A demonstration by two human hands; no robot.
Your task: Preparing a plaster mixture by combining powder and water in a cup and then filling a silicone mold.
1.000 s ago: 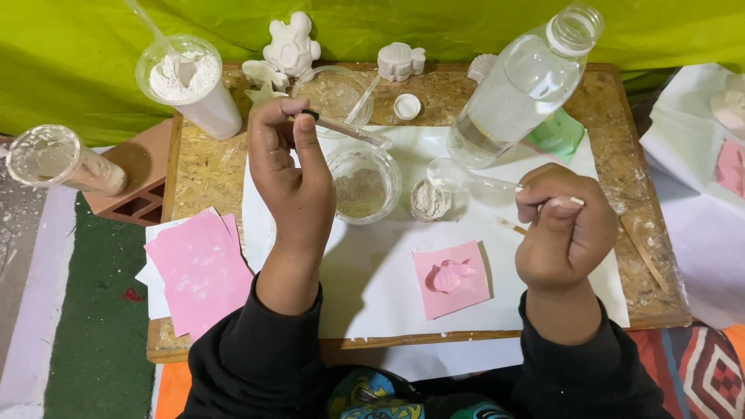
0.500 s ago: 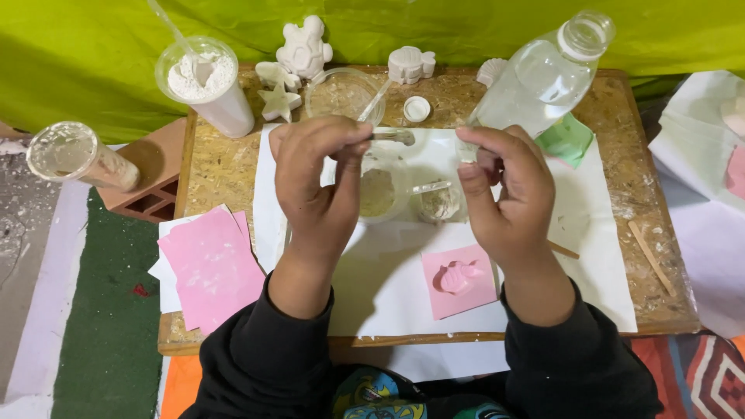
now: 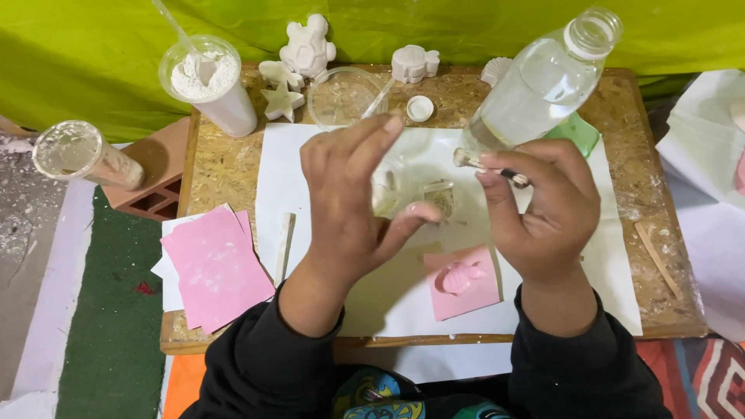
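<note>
My left hand (image 3: pixel 345 206) hovers over a small clear cup (image 3: pixel 390 194) on the white paper (image 3: pixel 310 178), fingers straight and spread, thumb curled under near the cup's front; I cannot see it gripping anything. My right hand (image 3: pixel 543 209) pinches a thin stirring tool (image 3: pixel 489 165) with a pale tip and dark shaft, held level just right of the cup. A second small clear cup (image 3: pixel 441 199) stands between the hands. A pink mould (image 3: pixel 463 279) with a shaped hollow lies in front of them.
A clear water bottle (image 3: pixel 543 77) leans at the back right, its cap (image 3: pixel 420 109) beside a glass bowl (image 3: pixel 341 97). A tall cup of white powder (image 3: pixel 208 81), white plaster figures (image 3: pixel 307 46), pink sheets (image 3: pixel 213 268), a wooden stick (image 3: pixel 658 260) and a brick (image 3: pixel 151 178) surround the paper.
The tool passed from my left hand to my right. My left hand opened and dropped over the cup; my right hand moved in from the right and now holds the tool alone.
</note>
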